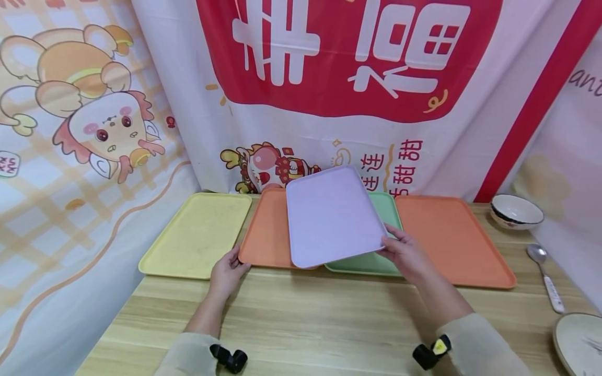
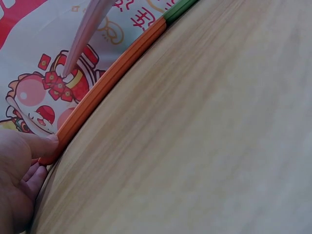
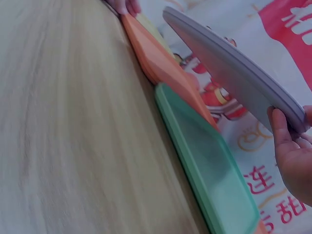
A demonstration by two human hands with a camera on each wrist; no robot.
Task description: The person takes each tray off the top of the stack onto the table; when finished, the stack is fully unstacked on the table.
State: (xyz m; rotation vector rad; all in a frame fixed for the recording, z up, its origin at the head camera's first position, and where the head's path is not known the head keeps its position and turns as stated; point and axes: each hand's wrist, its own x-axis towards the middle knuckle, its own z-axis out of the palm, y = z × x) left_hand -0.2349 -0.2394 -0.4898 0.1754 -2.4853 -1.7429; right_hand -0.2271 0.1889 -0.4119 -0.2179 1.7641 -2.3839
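My right hand pinches a lavender tray by its near right corner. In the right wrist view the lavender tray is raised and tilted, apart from the trays below. My left hand holds the near left corner of an orange tray; in the left wrist view the thumb lies on top of the rim and fingers sit beneath it. The lavender tray hides part of that orange tray and part of a green tray beside it.
A yellow tray lies at the left and another orange tray at the right. A bowl, a spoon and a plate stand along the right side of the wooden table. Printed cloth hangs behind.
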